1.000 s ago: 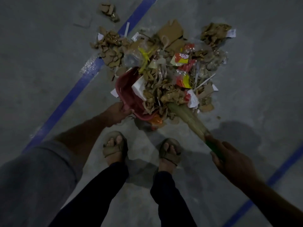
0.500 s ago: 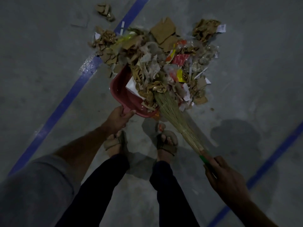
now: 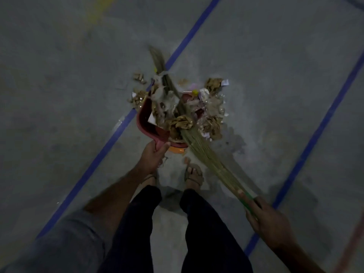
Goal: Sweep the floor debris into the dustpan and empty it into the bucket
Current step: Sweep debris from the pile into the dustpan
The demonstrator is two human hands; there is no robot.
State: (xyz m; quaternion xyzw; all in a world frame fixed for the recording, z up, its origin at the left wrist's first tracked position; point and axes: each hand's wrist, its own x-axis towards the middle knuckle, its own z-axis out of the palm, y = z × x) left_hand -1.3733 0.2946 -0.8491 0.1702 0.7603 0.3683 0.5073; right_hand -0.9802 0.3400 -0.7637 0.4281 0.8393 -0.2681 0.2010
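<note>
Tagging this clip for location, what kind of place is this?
Probably a warehouse or workshop floor, though little shows: bare grey concrete floor, painted blue lines like marked lanes, and cardboard and wrapper debris.

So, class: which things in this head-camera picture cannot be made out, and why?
- Bucket: outside the head view.
- Dustpan floor: buried under debris.
- Broom tip: blurred by motion.
- Left foot: hidden behind the left hand and forearm.
- Wrapper print: too dim and small.

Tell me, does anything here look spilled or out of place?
Yes. Some debris lies on the floor right of the red dustpan, outside it, and a small cardboard clump sits apart across the blue line.
</note>
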